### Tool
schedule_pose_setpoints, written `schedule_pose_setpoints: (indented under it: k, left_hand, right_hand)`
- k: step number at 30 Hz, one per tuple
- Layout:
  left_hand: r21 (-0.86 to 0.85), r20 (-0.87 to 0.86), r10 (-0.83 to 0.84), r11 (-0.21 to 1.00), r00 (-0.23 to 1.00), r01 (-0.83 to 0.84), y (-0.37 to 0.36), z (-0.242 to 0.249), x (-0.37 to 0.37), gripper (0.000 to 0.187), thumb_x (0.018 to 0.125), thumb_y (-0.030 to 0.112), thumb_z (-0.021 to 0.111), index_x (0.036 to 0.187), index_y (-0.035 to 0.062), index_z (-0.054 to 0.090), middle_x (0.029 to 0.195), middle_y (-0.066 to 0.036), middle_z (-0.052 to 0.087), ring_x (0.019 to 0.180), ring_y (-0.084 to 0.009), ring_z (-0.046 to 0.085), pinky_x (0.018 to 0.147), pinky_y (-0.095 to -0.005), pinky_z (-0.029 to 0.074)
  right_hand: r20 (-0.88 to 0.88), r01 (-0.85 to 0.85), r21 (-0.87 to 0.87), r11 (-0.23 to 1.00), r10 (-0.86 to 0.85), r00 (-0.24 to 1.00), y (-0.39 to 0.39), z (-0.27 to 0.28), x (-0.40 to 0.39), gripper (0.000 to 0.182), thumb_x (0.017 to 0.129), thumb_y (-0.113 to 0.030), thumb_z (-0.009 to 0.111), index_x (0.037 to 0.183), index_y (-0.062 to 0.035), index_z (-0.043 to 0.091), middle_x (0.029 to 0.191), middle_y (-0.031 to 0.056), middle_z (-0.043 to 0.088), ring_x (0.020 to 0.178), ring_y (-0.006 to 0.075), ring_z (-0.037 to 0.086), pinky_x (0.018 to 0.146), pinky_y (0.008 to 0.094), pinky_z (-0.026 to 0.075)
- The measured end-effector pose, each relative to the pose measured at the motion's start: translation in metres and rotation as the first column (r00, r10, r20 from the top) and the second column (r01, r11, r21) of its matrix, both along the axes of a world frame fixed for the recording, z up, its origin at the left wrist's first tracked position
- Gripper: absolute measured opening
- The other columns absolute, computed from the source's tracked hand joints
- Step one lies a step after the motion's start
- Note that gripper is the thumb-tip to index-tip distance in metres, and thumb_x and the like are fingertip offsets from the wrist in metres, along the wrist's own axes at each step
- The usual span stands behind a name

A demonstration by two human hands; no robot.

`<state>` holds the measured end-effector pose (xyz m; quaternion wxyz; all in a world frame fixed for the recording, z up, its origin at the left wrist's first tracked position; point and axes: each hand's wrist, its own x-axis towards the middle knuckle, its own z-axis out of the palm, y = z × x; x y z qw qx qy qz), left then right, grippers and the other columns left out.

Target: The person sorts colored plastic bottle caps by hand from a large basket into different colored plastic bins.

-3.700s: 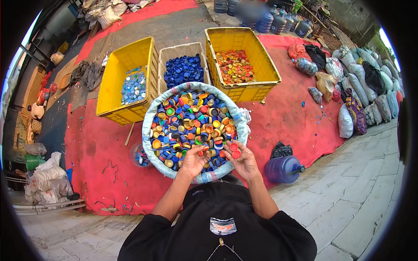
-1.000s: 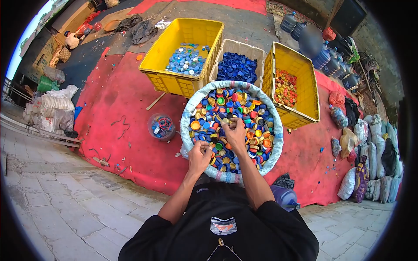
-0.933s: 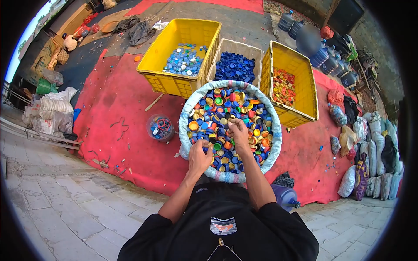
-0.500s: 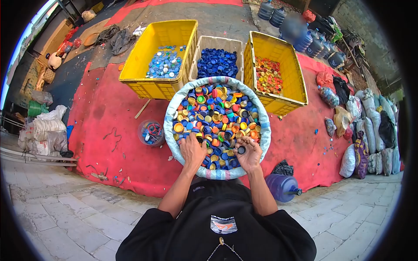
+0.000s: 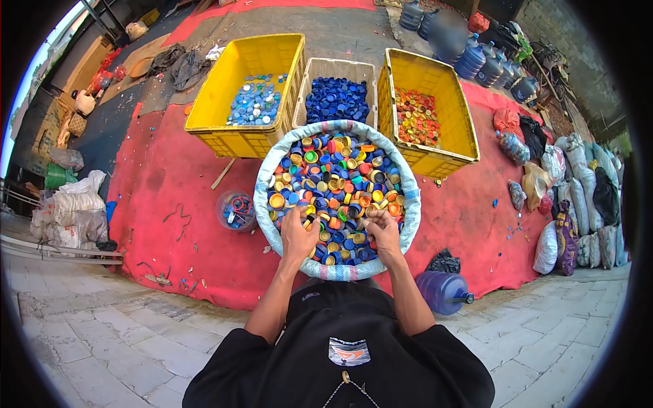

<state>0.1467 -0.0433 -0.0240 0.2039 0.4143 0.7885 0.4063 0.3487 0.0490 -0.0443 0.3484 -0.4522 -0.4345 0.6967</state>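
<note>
A round sack-lined container (image 5: 266, 178) full of mixed coloured bottle caps (image 5: 326, 180) stands in front of me. My left hand (image 5: 298, 235) is over its lower left part, fingers curled around a dark cap (image 5: 311, 217). Over the lower right part is my right hand (image 5: 384, 233), its fingers bent together among the caps; what they hold, if anything, is too small to make out. Beyond the container are a yellow crate (image 5: 197, 117) with light blue and white caps, a whitish crate (image 5: 301, 95) with dark blue caps, and a yellow crate (image 5: 462, 115) with red, orange and yellow caps.
A clear tub (image 5: 221, 216) with small items stands left of the container on the red sheet (image 5: 163, 231). A purple water jug (image 5: 442, 292) lies at the lower right. Filled sacks (image 5: 577, 204) line the right; white bags (image 5: 75, 211) are piled on the left.
My right hand has turned palm down and moved slightly inward over the caps; the dark cap seen in it before no longer shows. My left hand has shifted only slightly.
</note>
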Motion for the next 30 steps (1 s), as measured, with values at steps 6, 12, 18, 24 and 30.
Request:
schedule_pose_setpoints:
  k: [6, 12, 18, 24, 30]
  left_hand:
    - [0.212, 0.963, -0.259, 0.9, -0.075, -0.382, -0.02, 0.003, -0.015, 0.02, 0.086, 0.019, 0.057, 0.097, 0.0021, 0.06, 0.095, -0.011, 0.061, 0.091, -0.023, 0.059, 0.082, -0.0373, 0.051]
    - [0.017, 0.896, -0.249, 0.847, -0.368, -0.531, -0.027, -0.009, -0.018, 0.025, 0.088, 0.025, 0.059, 0.093, 0.001, 0.058, 0.088, -0.011, 0.058, 0.079, -0.0219, 0.056, 0.075, -0.0348, 0.049]
    - [0.009, 0.994, -0.061, 0.864, -0.089, -0.503, -0.035, -0.012, -0.012, 0.017, 0.088, 0.023, 0.062, 0.092, 0.0061, 0.058, 0.082, -0.004, 0.059, 0.073, -0.0152, 0.056, 0.067, -0.032, 0.049]
    - [0.081, 0.975, 0.001, 0.93, 0.223, -0.358, -0.028, -0.009, 0.012, 0.009, 0.089, 0.01, 0.063, 0.095, 0.008, 0.057, 0.083, 0.0, 0.059, 0.067, -0.0075, 0.055, 0.061, -0.0242, 0.047]
    - [0.081, 0.87, 0.037, 0.973, 0.491, -0.216, -0.016, -0.016, 0.025, 0.016, 0.088, 0.013, 0.067, 0.097, 0.0062, 0.056, 0.079, 0.0, 0.058, 0.067, -0.0065, 0.053, 0.06, -0.0224, 0.044]
  right_hand:
    - [0.675, -0.529, 0.585, 0.614, -0.007, 0.738, 0.025, 0.005, -0.005, 0.036, 0.076, -0.005, 0.067, 0.111, -0.0019, 0.056, 0.099, 0.0167, 0.063, 0.084, 0.033, 0.064, 0.072, 0.0402, 0.052]
    - [0.797, -0.731, 0.541, 0.416, 0.023, 0.604, 0.038, 0.016, -0.013, 0.049, 0.073, 0.002, 0.058, 0.121, -0.0048, 0.052, 0.11, 0.0193, 0.063, 0.092, 0.0375, 0.064, 0.073, 0.046, 0.053]
    - [0.852, -0.81, 0.506, 0.297, -0.024, 0.524, 0.042, 0.012, -0.016, 0.052, 0.073, 0.0, 0.058, 0.124, -0.0083, 0.052, 0.094, 0.016, 0.068, 0.084, 0.0347, 0.066, 0.068, 0.0441, 0.053]
    - [0.899, -0.886, 0.435, 0.161, -0.038, 0.435, 0.042, 0.007, -0.02, 0.051, 0.073, 0.001, 0.059, 0.123, -0.0087, 0.055, 0.091, 0.0132, 0.068, 0.08, 0.031, 0.067, 0.064, 0.0414, 0.054]
    - [0.731, -0.704, 0.666, 0.246, -0.027, 0.682, 0.043, 0.008, -0.015, 0.041, 0.079, -0.001, 0.061, 0.119, -0.0067, 0.057, 0.088, 0.012, 0.068, 0.075, 0.0227, 0.068, 0.058, 0.0365, 0.052]
